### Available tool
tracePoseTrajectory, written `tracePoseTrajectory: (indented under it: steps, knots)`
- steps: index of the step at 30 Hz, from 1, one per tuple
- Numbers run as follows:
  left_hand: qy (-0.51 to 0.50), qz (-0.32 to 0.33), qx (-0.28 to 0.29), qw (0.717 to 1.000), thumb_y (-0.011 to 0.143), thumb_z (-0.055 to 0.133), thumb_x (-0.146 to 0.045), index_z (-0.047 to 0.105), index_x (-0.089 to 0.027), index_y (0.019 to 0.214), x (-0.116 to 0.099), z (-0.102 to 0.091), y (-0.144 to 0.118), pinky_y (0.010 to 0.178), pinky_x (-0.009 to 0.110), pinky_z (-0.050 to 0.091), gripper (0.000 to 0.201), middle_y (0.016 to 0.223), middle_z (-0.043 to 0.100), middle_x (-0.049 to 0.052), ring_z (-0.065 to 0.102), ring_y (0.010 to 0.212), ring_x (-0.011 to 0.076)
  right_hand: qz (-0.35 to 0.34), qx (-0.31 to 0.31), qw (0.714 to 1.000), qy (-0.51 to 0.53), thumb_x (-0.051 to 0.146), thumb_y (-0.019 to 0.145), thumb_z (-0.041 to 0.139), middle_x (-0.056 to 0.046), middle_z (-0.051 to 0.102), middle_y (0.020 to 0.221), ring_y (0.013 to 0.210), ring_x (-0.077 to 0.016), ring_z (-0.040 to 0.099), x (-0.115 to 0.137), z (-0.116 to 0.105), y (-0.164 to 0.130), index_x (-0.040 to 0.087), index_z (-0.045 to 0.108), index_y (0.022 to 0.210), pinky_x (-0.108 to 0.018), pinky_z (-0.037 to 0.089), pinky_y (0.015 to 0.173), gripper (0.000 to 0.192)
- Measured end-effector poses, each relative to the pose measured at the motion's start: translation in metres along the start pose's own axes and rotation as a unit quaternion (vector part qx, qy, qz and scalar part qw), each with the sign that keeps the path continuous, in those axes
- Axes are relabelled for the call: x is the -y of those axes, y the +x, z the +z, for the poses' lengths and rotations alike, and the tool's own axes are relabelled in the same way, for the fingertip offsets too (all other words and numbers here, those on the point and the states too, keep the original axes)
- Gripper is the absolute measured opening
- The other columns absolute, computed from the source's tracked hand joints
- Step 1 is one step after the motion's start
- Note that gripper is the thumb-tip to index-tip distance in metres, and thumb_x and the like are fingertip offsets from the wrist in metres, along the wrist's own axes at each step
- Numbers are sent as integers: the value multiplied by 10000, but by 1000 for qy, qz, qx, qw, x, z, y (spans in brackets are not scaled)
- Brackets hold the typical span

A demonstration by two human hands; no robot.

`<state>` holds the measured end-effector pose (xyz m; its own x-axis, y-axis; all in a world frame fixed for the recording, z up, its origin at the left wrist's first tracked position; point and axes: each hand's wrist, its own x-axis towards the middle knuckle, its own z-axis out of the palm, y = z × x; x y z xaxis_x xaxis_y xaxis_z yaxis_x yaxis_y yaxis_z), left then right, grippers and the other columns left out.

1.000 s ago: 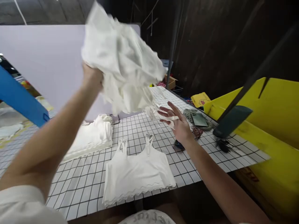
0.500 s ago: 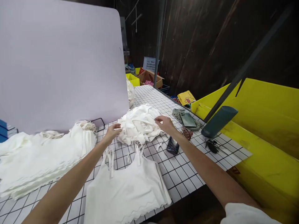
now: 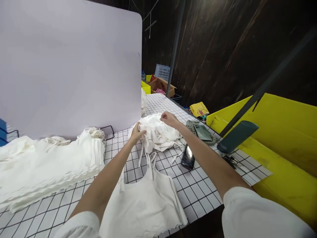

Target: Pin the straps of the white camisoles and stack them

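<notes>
A rumpled heap of white camisoles (image 3: pixel 158 132) lies on the grid-patterned tabletop in front of me. At the heap's left edge my left hand (image 3: pixel 136 135) touches the fabric, thumb and fingers apart. My right hand (image 3: pixel 170 119) is at the far top of the heap, its fingers pinched on white fabric; the fingertips are partly hidden. Closer to me, a white camisole (image 3: pixel 146 201) is spread flat on top of others, its thin straps pointing toward the heap.
A neat stack of white garments (image 3: pixel 54 162) lies at left, before a large pale board (image 3: pixel 74 66). To the right are a dark phone (image 3: pixel 188 158), a green notebook-like object (image 3: pixel 202 133), a teal bottle (image 3: pixel 237 136), keys (image 3: pixel 231 160) and a yellow bin (image 3: pixel 284 132).
My right hand has moved to the far top of the heap and closed on fabric. My left hand has reached farther forward over the heap's left edge. The view has shifted slightly.
</notes>
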<state>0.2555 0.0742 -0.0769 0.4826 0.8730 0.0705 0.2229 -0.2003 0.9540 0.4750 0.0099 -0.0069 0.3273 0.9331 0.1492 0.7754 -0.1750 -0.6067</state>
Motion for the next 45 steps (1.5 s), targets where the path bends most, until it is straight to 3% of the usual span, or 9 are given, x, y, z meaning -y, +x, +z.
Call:
tracePoseTrajectory:
  steps: [7,11,14,18,21,24,28,39,45]
  knots:
    - [174,32,13,984,676,865,-423,387,-241,1520,-9,1,-27,1224,544,194,987,1664,210,148,176,1524,402,60,-19,991,120,246,765,756,-56,651,690,681,-153,557,-14,28,-19,142,643,727,-243,427,606,158]
    - [332,34,102,937,635,876,-345,614,-312,1332,1,-6,-46,1224,577,148,745,1619,337,83,178,1514,433,51,-107,961,250,374,839,669,-18,632,691,705,-151,579,-2,-12,3,155,656,818,-239,451,615,220]
    - [321,4,69,945,712,781,-280,697,-270,1216,-3,-22,-42,1182,610,227,511,1501,488,126,292,1460,455,8,-137,933,334,414,835,678,-2,658,731,717,-139,610,25,-61,18,174,655,885,-228,493,630,246]
    - [265,18,26,964,729,713,-229,777,-220,1010,-38,-45,-33,1137,576,333,288,1302,621,158,477,1331,441,-46,-89,916,388,394,778,767,-25,683,723,656,-163,634,67,-109,1,166,666,841,-276,549,574,257]
    - [166,89,13,982,828,650,-313,689,-265,1243,-83,-50,-42,1121,470,398,419,1404,578,113,479,1362,338,-74,47,900,427,378,716,846,-42,706,754,619,-182,644,98,-120,-27,167,697,836,-316,571,516,285]
    - [-99,150,121,976,794,765,-378,572,-246,1386,-128,-47,-63,1062,439,453,636,1404,594,131,541,1307,302,-113,159,889,415,353,699,870,-41,720,783,624,-152,647,125,-119,-53,150,737,844,-273,568,533,282]
    - [-228,39,217,948,693,886,-373,748,-116,984,-163,-54,-105,834,350,550,412,936,747,111,698,852,215,-162,284,888,324,318,678,877,-44,755,862,684,-127,674,145,-126,-75,146,765,1033,-216,554,601,410]
    - [-274,20,22,961,787,802,-471,774,-169,862,-154,-112,-194,590,223,522,313,595,663,8,628,580,145,-139,384,860,305,401,679,869,-49,734,760,615,-119,648,147,-118,-108,102,765,860,-179,502,522,365]
    - [-356,-53,119,925,711,854,-492,753,-152,834,-154,-102,-210,557,236,525,376,712,729,47,664,611,163,-114,313,858,391,418,633,889,-54,735,821,696,-148,666,160,-90,-106,143,743,885,-232,559,626,401]
